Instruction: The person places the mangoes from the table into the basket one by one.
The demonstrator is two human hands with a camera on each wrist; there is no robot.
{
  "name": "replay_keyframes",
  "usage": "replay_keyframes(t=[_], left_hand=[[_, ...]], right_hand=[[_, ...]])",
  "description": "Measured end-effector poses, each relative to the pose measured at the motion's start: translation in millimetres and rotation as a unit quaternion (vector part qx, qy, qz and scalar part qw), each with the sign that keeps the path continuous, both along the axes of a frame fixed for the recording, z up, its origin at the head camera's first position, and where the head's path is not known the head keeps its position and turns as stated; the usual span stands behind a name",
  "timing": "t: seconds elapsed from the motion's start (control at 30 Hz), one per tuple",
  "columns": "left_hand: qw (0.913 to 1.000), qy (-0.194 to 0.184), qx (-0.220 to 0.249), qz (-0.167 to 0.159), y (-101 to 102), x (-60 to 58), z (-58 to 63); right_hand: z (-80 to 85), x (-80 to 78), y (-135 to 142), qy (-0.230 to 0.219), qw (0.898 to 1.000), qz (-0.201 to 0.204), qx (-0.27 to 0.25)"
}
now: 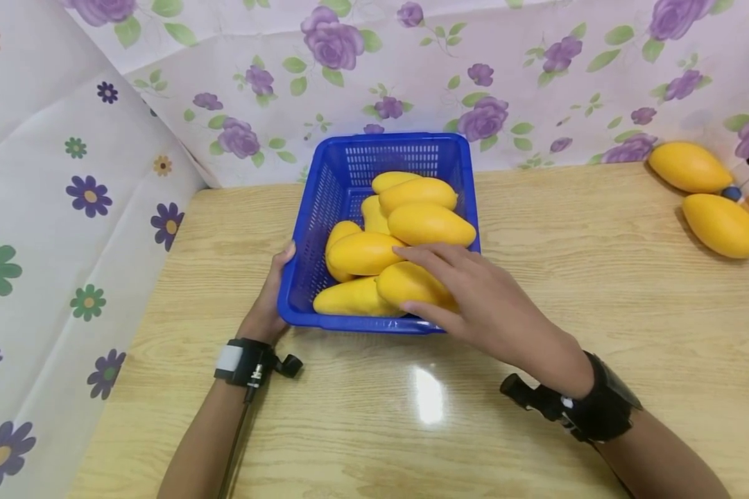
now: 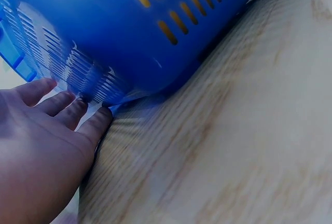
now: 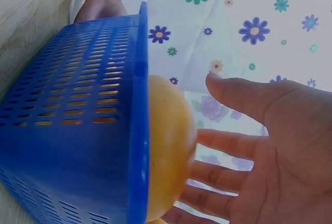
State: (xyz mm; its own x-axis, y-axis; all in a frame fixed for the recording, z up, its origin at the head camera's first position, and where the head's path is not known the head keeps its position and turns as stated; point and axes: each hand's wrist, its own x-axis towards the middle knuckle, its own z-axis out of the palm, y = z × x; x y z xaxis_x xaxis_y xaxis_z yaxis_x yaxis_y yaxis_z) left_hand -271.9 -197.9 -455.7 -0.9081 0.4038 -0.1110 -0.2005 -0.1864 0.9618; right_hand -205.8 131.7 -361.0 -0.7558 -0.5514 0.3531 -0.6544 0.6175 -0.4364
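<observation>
A blue plastic basket [image 1: 296, 277] with slotted walls holds several yellow mangoes [image 1: 431, 223], heaped toward its right side. My left hand [image 1: 268, 298] is at the basket's left side, a digit's tip up at the rim. In the left wrist view its fairly straight fingers [image 2: 67, 105] reach to the outer wall, low near the table. My right hand [image 1: 487, 305] is over the basket's front right corner, thumb apart from the fingers, which extend over the front mango [image 1: 412, 284]. In the right wrist view its fingertips meet that mango's [image 3: 168, 146] far side, the thumb clear of it.
Two more mangoes [image 1: 724, 225] lie at the table's far right, beside a small blue round thing [image 1: 732, 193]. The wood-patterned table [image 1: 374, 416] ends at flowered sheets [image 1: 412, 76] behind and on the left. Each wrist wears a black strap with a small camera.
</observation>
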Motion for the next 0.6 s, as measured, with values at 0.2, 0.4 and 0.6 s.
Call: replay_keyframes(t=[0.2,0.4,0.6], left_hand=[[1.0,0.0,-0.002,0.002,0.4,-0.2,-1.1],[1.0,0.0,0.002,0.002,0.7,-0.1,-1.0],[1.0,-0.004,-0.005,0.007,1.0,0.5,0.6]], right_hand=[[6.8,0.3,5.0,-0.003,1.0,-0.019,-0.009],[12.5,-0.4,12.4,0.001,0.999,-0.029,-0.028],[16.8,-2.2,18.8,0.021,0.998,-0.038,-0.048]])
